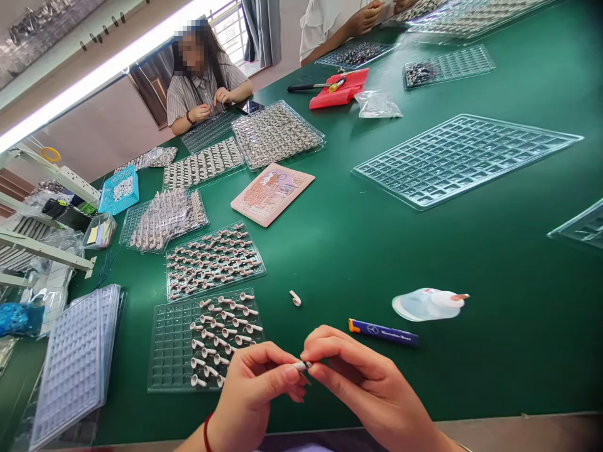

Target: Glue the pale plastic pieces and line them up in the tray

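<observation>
Left hand: at the near edge of the green table; thumb and forefinger pinch the left end of the small white part; a red band circles the wrist.
Right hand: just right of the left hand, fingertips closed on the same part's right end.
Small white part: held between both hands above the near table edge, lying roughly level.
Near tray: clear plastic, just left of and beyond the left hand; rows of white parts fill its right half.
Loose part: lies alone on the table, beyond the hands.
Blue stick: lies flat, near the right hand on its far side.
Clear dish: just beyond the blue stick.
Pink booklet: farther off, among filled trays.
Co-worker: seated at the far left, hands together over a tray.
</observation>
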The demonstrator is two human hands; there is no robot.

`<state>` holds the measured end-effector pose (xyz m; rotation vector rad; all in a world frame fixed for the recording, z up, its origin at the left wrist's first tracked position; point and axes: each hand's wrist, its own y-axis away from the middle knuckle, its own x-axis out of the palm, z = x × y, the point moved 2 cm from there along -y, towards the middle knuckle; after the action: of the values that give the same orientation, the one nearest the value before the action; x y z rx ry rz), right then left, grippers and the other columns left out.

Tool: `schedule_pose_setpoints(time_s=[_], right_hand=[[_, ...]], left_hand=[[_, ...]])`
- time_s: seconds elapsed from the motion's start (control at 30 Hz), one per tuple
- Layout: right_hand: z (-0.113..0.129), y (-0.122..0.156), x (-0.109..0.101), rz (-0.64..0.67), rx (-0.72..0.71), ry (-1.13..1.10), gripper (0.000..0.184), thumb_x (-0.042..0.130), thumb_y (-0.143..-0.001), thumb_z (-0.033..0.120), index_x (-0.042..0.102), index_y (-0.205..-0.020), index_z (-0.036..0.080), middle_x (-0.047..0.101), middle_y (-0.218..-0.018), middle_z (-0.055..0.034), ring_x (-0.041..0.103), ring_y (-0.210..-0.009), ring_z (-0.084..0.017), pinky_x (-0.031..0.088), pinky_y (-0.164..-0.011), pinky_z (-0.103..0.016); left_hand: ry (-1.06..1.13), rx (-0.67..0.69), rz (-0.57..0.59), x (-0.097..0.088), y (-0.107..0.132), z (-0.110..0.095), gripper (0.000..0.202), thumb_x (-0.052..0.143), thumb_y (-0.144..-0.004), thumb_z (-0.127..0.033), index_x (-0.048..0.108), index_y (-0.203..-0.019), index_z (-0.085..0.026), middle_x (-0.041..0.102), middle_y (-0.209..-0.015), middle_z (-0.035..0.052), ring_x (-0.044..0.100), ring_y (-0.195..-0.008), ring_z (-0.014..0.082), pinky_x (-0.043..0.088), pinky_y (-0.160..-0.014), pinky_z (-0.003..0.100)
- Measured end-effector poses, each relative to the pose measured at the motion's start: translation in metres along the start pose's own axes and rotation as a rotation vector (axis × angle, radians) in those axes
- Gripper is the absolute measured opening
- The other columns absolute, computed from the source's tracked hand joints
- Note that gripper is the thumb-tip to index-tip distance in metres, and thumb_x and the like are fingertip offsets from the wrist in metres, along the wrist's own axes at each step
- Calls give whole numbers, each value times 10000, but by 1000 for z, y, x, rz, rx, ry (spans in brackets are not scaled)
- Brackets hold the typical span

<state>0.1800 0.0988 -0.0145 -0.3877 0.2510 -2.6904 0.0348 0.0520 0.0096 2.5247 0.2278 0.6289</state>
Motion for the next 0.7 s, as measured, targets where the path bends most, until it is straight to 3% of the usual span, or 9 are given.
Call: schedule_pose_setpoints(time_s=[0.47, 0.7], right_hand=[[0, 1, -1, 20, 127, -109, 42, 714, -841, 248, 752, -823, 243, 654, -724, -24, 644, -633, -126, 547, -574, -205], [-1, 2, 0, 45, 242, -197, 107, 739, -818, 310, 767, -809, 207, 645, -738, -44, 652, -611, -133, 569, -559, -221]], left_hand=[[41, 29, -17, -2, 4, 5, 277, 922, -577, -336, 738, -634, -137, 650, -571, 13, 581, -523, 88, 457, -559, 194], [43, 27, -22, -1, 6, 7, 280, 920, -576, -339, 739, -624, -131, 646, -588, 16, 572, -515, 82, 460, -544, 191]])
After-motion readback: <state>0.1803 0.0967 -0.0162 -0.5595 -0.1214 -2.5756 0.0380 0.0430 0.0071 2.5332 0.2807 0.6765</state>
